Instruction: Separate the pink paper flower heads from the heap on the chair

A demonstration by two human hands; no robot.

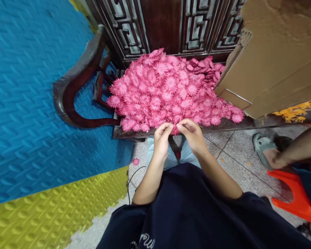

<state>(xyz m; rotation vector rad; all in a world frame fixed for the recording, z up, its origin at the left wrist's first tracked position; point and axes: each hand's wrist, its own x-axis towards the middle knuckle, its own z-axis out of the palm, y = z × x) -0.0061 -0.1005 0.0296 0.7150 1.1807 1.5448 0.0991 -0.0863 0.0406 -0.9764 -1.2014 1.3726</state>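
Observation:
A large heap of pink artificial flower heads point(168, 86) covers the dark wooden bench point(223, 125). At the heap's front edge, my left hand point(162, 138) and my right hand point(193, 135) meet over my lap. Both have thumb and fingertips pinched together. Between them they hold a small, deeper pink flower head point(174, 130). Its lower petals show below the fingertips, and the fingers cover the rest.
A cardboard box point(274, 62) stands on the bench to the right, with orange flower pieces point(295, 110) beside it. The bench's curved armrest point(67, 93) rises at left. Another person's foot point(273, 159) is near a red-orange stool point(295, 197). One pink flower point(135, 161) lies on the floor.

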